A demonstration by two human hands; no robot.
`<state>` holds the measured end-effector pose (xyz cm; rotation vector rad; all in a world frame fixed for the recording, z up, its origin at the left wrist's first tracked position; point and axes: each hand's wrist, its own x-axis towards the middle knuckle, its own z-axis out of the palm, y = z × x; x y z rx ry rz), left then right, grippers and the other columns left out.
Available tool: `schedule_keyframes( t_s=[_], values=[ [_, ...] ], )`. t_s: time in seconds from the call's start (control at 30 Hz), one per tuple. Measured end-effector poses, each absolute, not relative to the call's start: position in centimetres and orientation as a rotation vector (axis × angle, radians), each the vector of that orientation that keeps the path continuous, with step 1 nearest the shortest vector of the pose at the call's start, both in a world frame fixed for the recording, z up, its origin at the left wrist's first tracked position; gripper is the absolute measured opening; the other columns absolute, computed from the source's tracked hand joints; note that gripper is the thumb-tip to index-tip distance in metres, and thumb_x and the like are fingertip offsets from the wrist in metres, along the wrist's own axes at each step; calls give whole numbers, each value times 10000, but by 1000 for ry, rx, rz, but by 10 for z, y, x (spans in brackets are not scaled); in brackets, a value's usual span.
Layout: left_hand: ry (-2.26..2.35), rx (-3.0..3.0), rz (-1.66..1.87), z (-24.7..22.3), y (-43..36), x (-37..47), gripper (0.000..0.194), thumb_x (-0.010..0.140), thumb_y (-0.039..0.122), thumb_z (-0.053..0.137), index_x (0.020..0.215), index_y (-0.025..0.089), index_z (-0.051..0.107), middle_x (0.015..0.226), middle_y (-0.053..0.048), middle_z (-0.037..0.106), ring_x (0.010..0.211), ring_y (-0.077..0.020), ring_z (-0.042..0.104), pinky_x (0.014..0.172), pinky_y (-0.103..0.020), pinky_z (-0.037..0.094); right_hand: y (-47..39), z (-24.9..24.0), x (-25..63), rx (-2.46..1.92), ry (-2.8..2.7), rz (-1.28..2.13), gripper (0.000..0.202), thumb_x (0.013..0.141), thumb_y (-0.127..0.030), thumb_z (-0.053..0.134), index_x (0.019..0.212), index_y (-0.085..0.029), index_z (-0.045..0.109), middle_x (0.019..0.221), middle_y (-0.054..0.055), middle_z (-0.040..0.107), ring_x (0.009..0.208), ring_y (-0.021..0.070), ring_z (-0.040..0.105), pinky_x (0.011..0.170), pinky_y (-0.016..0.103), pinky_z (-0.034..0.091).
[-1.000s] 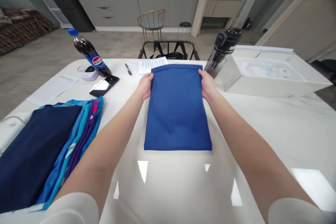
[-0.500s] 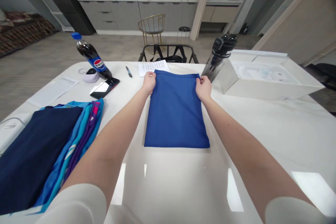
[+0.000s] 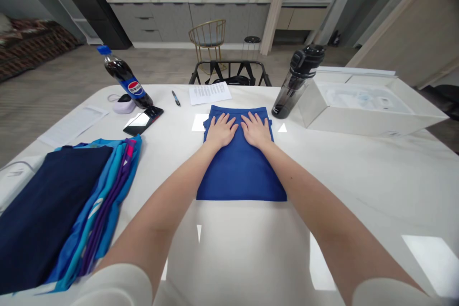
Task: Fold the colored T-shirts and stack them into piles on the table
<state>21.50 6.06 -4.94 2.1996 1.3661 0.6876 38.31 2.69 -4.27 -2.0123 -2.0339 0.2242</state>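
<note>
A folded blue garment (image 3: 241, 177) lies on the white table in front of me, its near edge straight and its far end slightly uneven at the sides. My left hand (image 3: 221, 131) rests palm down on the upper left part of the cloth, fingers spread. Opposite it, my right hand (image 3: 256, 130) presses flat on the upper right part, fingers also spread. Neither hand grips anything. To the left is a pile of folded clothes (image 3: 53, 205), dark navy on top with blue, teal and purple layers showing at its side.
Beyond the garment lies a printed sheet (image 3: 210, 93), with a pen (image 3: 175, 98) to its left. A dark tumbler (image 3: 297, 81) and an open white box (image 3: 373, 117) stand at right. A cola bottle (image 3: 129, 79) and a phone (image 3: 143, 120) are at left.
Both hands have let go of the garment's far corners and moved inward, now flat on it. The raised far end has come down onto the table, uncovering more of the tumbler and sheet.
</note>
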Motion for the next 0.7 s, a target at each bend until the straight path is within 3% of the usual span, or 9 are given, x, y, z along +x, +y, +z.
schedule_keyframes(
  t_s=[0.13,0.3,0.47,0.6,0.7],
  values=[
    [1404,2256,712,-61,62,211,525,964,527,488,1410,283,620,1575,-75,478,1544,-341,241,1264,-571,-3,31,-53,387,-2086,-1992,189,638,1050,-559,247,1608,-271,361,1686,60,272,1547,344,202,1238,603,107],
    [1684,2101,734,-57,53,216,652,923,599,514,1469,247,572,1654,-92,347,1560,-420,131,1244,-615,-15,23,-52,387,-2151,-1925,204,736,1025,-626,251,1630,-210,309,1691,106,239,1551,373,177,1242,583,97],
    [1637,2129,846,-51,33,216,572,957,454,500,1479,224,552,1628,-127,388,1547,-385,211,1246,-615,-3,0,-47,388,-2153,-1971,217,776,1022,-637,249,1642,-169,257,1693,142,214,1558,347,175,1250,564,83],
    [1072,2396,676,-48,4,211,462,965,321,472,1397,273,628,1547,-73,515,1492,-267,376,1284,-495,99,-31,-43,389,-1999,-2157,197,653,1049,-527,264,1636,-242,281,1698,71,223,1563,290,183,1260,548,67],
    [1075,2445,540,-48,-24,206,474,988,375,431,1418,285,609,1578,-50,481,1526,-254,322,1284,-470,115,-56,-41,388,-1848,-2315,231,584,1060,-394,249,1631,-278,291,1686,24,269,1559,243,207,1269,520,68]
  ],
)
